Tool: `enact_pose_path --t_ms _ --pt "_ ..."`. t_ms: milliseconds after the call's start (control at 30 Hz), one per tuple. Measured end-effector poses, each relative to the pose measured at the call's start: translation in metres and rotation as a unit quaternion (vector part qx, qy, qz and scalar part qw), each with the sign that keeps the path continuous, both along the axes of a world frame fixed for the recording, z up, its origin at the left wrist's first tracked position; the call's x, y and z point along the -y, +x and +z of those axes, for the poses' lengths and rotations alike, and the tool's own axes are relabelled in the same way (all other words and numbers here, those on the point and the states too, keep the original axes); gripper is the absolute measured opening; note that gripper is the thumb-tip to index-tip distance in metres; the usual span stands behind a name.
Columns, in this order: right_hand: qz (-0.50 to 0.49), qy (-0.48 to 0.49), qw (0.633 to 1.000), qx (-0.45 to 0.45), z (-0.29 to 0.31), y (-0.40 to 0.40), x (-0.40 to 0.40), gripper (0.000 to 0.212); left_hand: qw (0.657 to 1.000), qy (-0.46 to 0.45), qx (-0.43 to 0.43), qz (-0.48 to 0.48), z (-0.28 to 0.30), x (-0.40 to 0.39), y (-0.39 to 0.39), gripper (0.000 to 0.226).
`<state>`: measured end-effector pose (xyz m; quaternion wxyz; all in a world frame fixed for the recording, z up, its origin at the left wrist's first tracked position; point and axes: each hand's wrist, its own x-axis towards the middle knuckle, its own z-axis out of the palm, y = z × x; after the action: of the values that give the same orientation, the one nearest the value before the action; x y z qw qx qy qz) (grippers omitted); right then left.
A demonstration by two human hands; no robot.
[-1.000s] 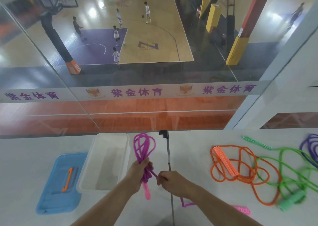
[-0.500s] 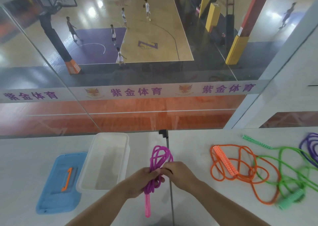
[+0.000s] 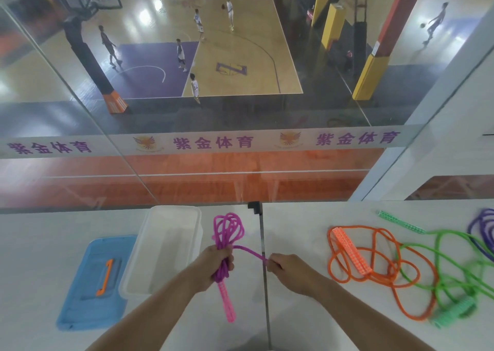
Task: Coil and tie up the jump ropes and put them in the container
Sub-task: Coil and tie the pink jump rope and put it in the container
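Clenching the coiled pink rope (image 3: 227, 239) at its waist just right of the bin (image 3: 171, 246), my left grip (image 3: 217, 266) steadies it — right grip (image 3: 287, 267) pinches the tail; limp, light cord, probably springy.

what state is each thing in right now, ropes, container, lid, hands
magenta rope: coiled, one strand pulled taut to the right
left hand: grips the coil
right hand: pinches the strand
container: open, looks empty
blue lid: off, flat beside the container
orange rope: loose, uncoiled
green rope: loose, overlapping the orange rope
purple rope: partly out of frame
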<state>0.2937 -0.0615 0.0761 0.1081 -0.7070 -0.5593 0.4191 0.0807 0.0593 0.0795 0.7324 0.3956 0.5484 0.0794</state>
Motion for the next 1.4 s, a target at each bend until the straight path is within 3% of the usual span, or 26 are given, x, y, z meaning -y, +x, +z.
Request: enact_pose_path --t_ms 100,233,400,500,567,600,700,767,833,900,967,1067,1200,1233,1300,1400 --pt "0.069 -0.012 0.997 0.029 0.012 0.011 0.007 0.027 0.979 0.143 -0.127 -0.067 -0.006 -0.021 -0.011 0.018" --pt "0.190 0.061 0.977 0.079 0.040 0.006 0.001 0.027 0.882 0.280 -0.233 -0.298 -0.008 -0.022 -0.016 0.015" --pt "0.209 0.186 0.958 0.066 0.074 0.006 -0.029 0.026 0.720 0.347 -0.253 -0.545 0.007 0.013 -0.003 0.028" --pt "0.194 0.176 0.963 0.058 0.081 0.009 -0.046 0.026 0.668 0.352 -0.194 -0.626 0.032 0.038 0.008 0.029" --pt "0.149 0.135 0.979 0.029 0.075 0.018 -0.052 0.024 0.673 0.363 -0.145 -0.628 0.053 0.049 0.013 0.030" --pt "0.126 0.124 0.984 0.015 0.069 0.026 -0.052 0.023 0.699 0.364 -0.123 -0.603 0.063 0.052 0.014 0.029" --pt "0.043 0.092 0.994 -0.045 0.049 0.044 -0.046 0.011 0.842 0.321 -0.062 -0.429 0.081 0.048 0.009 0.010" --pt "-0.001 0.059 0.997 -0.056 0.045 0.038 -0.035 0.020 0.903 0.301 -0.048 -0.302 0.084 0.034 0.007 0.011" --pt "0.012 0.051 0.998 -0.035 0.034 0.027 -0.024 0.030 0.927 0.305 -0.065 -0.209 0.087 0.016 0.009 0.012" --pt "0.052 0.044 0.998 -0.006 0.026 0.017 -0.013 0.025 0.937 0.295 -0.109 -0.149 0.083 -0.002 0.012 0.012" --pt "0.099 0.041 0.994 0.024 0.030 0.008 -0.009 0.025 0.905 0.337 -0.188 -0.179 0.068 -0.015 0.010 0.012" --pt "0.194 0.069 0.975 0.087 0.056 -0.003 -0.010 0.028 0.783 0.423 -0.322 -0.323 0.044 -0.016 0.006 0.018" --pt "0.219 0.154 0.959 0.092 0.095 -0.002 -0.021 0.023 0.626 0.459 -0.342 -0.530 0.044 0.005 0.017 0.022" --pt "0.204 0.165 0.961 0.085 0.100 0.005 -0.024 0.023 0.605 0.459 -0.317 -0.568 0.051 0.012 0.021 0.020" --pt "0.160 0.159 0.973 0.048 0.107 0.020 -0.029 0.023 0.608 0.455 -0.236 -0.606 0.069 0.022 0.025 0.015" --pt "0.078 0.109 0.990 -0.053 0.105 0.038 -0.032 0.024 0.684 0.424 -0.129 -0.580 0.098 0.026 0.023 0.022"
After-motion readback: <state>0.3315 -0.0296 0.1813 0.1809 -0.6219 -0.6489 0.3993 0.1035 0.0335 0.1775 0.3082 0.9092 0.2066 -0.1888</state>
